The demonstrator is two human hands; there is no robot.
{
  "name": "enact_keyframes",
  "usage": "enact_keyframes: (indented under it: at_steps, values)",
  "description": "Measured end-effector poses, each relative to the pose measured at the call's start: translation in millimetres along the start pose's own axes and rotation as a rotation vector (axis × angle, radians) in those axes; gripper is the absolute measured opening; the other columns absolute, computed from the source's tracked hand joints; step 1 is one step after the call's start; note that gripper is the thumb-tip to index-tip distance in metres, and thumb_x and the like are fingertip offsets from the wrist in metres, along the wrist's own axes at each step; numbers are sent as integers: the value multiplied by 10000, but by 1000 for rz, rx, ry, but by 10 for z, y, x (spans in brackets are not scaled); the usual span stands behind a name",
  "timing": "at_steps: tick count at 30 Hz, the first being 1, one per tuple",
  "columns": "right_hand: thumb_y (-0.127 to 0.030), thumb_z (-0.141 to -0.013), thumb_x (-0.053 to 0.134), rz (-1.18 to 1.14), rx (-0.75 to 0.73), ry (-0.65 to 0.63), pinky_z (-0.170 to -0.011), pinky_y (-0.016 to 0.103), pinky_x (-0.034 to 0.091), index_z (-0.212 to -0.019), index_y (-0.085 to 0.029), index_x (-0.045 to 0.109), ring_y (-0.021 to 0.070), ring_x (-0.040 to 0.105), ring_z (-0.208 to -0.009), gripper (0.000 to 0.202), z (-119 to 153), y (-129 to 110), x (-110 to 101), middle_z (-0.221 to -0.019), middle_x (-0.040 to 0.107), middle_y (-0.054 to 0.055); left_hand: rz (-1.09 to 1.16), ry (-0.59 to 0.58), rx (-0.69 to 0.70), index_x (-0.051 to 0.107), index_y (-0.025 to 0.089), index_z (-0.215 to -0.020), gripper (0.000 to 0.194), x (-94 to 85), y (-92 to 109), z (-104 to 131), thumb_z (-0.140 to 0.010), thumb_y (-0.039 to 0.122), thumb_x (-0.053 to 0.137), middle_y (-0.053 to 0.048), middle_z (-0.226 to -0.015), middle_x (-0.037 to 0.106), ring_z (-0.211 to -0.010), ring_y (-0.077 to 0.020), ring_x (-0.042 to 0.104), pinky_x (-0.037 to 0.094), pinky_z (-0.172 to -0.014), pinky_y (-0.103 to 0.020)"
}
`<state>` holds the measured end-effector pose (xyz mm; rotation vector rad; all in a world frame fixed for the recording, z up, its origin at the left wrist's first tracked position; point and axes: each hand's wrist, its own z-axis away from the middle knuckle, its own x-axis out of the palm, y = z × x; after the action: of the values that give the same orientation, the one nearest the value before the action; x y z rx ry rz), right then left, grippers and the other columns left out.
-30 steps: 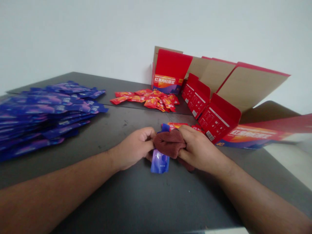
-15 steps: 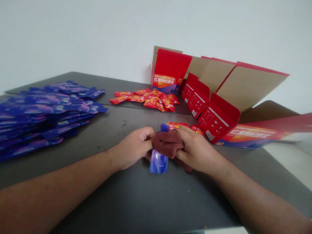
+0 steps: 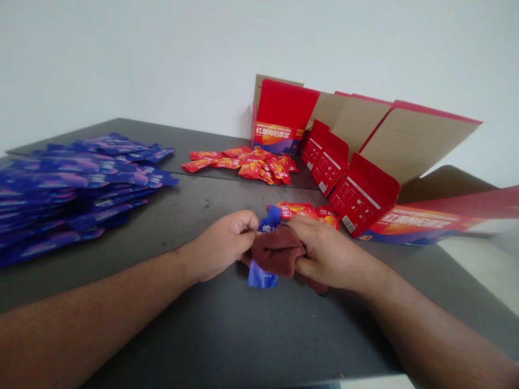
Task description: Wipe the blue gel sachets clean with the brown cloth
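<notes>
Pinched by its left edge, a blue pouch hangs upright in my left hand; the fingers are closed, those behind the pouch partly hidden. A folded brown cloth is gripped in my right hand and lies against the front of the pouch, covering its middle. The pouch's top and bottom ends show above and below the cloth. Just beyond my right hand, a few red sachets rest on the dark table.
On the left lies a big heap of blue pouches. Further back is a scattered pile of red sachets. Open red cartons stand along the right, one at the back and another nearer, lids raised. A pale wall rises behind the table.
My right hand has moved the cloth slightly down the pouch, so more of the pouch's top shows and less of its lower part. My left hand stays almost in place.
</notes>
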<state>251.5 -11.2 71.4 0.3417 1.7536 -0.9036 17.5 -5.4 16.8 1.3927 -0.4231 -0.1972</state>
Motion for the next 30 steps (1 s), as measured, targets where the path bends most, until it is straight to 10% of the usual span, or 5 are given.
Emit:
enact_keyframes:
  at_steps: [8, 14, 20, 27, 30]
  values:
    - [-95, -813, 667, 54, 86, 146, -819, 346, 477, -957, -203, 599, 229, 629, -939, 192, -30, 5, 0, -1016, 674, 66, 3, -6, -38, 553, 192, -871, 256, 0, 4, 0, -845, 265, 796, 21, -730, 687, -606, -140, 689, 573, -574, -256]
    - [-40, -790, 682, -17, -37, -75, -788, 310, 473, -930, -210, 609, 193, 630, -896, 233, 1, -37, 0, -986, 670, 31, -26, 7, 34, 555, 185, -824, 201, -18, -17, -8, -863, 238, 745, 43, -675, 610, -557, -94, 607, 470, -516, -188]
    - [-119, -830, 674, 69, 102, 160, -801, 345, 475, -969, -203, 611, 227, 630, -905, 174, -23, -7, -10, -978, 673, 59, -5, -4, -53, 578, 190, -903, 267, -1, -1, -3, -846, 303, 813, 1, -768, 701, -642, -157, 698, 588, -610, -292]
    - [-58, -800, 668, -17, -28, -64, -763, 298, 452, -909, -218, 581, 187, 626, -873, 212, 5, -20, -5, -956, 681, 21, -32, 10, 16, 557, 188, -839, 241, -19, -18, -1, -864, 282, 777, 42, -676, 615, -552, -108, 622, 469, -510, -198]
    - [-77, -797, 674, 21, 39, 58, -768, 312, 457, -913, -217, 579, 203, 628, -887, 204, -4, -14, -11, -963, 679, 36, -9, -3, -18, 549, 192, -844, 291, -6, -4, 0, -848, 318, 811, 28, -686, 644, -573, -133, 658, 508, -530, -225]
